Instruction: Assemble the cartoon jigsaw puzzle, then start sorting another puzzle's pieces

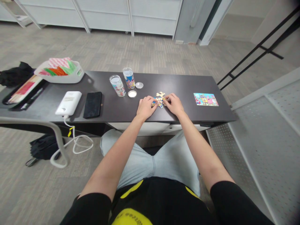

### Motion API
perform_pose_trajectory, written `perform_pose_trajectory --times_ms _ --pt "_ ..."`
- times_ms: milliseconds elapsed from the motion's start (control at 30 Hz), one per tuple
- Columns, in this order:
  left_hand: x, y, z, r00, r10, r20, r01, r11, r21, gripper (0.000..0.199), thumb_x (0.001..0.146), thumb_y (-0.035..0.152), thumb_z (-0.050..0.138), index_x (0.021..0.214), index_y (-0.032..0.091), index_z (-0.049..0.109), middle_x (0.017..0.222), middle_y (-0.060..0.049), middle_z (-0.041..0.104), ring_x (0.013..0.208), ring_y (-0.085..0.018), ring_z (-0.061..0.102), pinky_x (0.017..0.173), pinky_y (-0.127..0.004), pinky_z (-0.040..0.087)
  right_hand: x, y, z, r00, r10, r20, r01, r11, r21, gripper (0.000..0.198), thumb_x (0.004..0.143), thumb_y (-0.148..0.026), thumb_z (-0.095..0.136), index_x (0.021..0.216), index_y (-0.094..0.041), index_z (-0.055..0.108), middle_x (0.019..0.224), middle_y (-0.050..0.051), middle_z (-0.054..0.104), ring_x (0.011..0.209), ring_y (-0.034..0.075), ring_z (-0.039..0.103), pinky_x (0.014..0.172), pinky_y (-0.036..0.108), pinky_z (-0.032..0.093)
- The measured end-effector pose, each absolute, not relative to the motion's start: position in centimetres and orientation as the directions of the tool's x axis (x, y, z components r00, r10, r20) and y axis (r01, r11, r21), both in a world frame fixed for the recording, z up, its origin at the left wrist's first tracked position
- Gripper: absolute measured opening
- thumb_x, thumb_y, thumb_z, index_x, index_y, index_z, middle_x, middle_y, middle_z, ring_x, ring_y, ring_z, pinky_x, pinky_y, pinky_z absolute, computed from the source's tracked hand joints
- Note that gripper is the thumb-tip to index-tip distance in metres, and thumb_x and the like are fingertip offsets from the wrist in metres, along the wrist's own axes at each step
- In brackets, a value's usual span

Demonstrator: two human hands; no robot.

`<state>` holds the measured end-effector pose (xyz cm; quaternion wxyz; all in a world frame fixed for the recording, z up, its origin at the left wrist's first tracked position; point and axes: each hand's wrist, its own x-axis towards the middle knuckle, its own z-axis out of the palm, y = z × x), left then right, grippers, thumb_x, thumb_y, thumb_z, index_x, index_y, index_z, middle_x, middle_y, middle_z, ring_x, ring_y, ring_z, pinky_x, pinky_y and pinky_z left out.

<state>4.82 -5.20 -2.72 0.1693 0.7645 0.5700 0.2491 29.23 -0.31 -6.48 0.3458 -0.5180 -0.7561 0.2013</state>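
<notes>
While half-curled left hand (pixel 146 108) and right hand (pixel 173 105) are flanking small cream-and-blue jigsaw pieces (pixel 160 101) on dark rectangular tabletop (pixel 182 85), seemingly to corral them, can't tell whether either is pinching one.

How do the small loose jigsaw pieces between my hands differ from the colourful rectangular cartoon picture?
The small loose jigsaw pieces lie in an uneven cluster; the colourful rectangular cartoon picture has a neat outline. Many pieces show pale tan, while the picture shows bright colours. Both lie on the dark rectangular table.
</notes>
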Motion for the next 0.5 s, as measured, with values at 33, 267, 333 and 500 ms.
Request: perform_pose_trajectory --times_ms 33,267,333,500 --pt "4.8 -5.2 -2.7 0.228 0.956 0.186 0.786 -0.293 0.544 0.013 0.119 0.029 0.078 0.127 0.031 0.088 0.147 -0.011 0.084 0.146 -0.039 0.074 0.129 -0.059 0.052 29.0 -0.1 -6.5 -0.226 0.92 0.319 0.623 0.388 -0.679 0.022 0.112 -0.049 0.071 0.109 -0.03 0.081 0.127 0.015 0.084 0.107 0.035 0.079 0.112 0.059 0.066" --pt "5.0 -4.6 -2.6 0.205 0.961 0.186 0.784 -0.275 0.557 0.016 0.121 0.025 0.074 0.131 0.03 0.084 0.147 -0.011 0.085 0.147 -0.037 0.075 0.129 -0.057 0.053 27.8 0.7 -6.5 -0.206 0.921 0.33 0.542 0.388 -0.746 0.046 0.119 -0.069 0.057 0.118 -0.031 0.083 0.12 0.011 0.091 0.106 0.034 0.082 0.108 0.056 0.068" --pt "5.1 -4.4 -2.5 0.191 0.963 0.188 0.787 -0.265 0.558 0.018 0.122 0.027 0.072 0.136 0.031 0.083 0.148 -0.011 0.084 0.149 -0.036 0.075 0.13 -0.056 0.053 27.8 0.5 -6.4 -0.197 0.923 0.331 0.557 0.383 -0.737 0.047 0.12 -0.068 0.055 0.124 -0.031 0.084 0.128 0.013 0.091 0.118 0.037 0.083 0.117 0.06 0.065" --pt "4.4 -6.0 -2.7 0.023 0.977 0.214 0.84 -0.134 0.525 0.05 0.117 0.046 0.083 0.163 0.026 0.074 0.168 -0.022 0.069 0.16 -0.049 0.061 0.134 -0.067 0.049 29.3 -1.2 -6.4 -0.157 0.932 0.327 0.655 0.346 -0.672 0.069 0.099 -0.078 0.088 0.142 -0.025 0.085 0.154 0.025 0.081 0.147 0.053 0.071 0.132 0.078 0.053"
